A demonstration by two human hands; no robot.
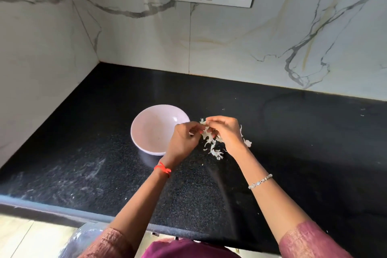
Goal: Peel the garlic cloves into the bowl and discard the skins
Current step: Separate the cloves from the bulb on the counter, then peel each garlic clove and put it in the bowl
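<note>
1. Just right of the bowl [137,132], above the counter [293,142], my hands meet on the garlic [206,133]. My left hand [184,140] pinches it with curled fingertips, and my right hand [227,133] curls round it from the other side.
2. I hold it this way, I judge, so one hand steadies while the other tears off papery skin. I cannot tell clove from skin in the tangle.
3. I work beside the bowl rather than over it, probably so scraps drop clear of it.
4. Loose skins [216,153] lie heaped on the counter beneath and just right of my right hand, outside the bowl.
5. Standing upright, the bowl shows only bare white inside. I see no clove there, though my left hand hides part of its rim.
6. By my reckoning the peeling is at an early stage, and the skins are not yet discarded.
</note>
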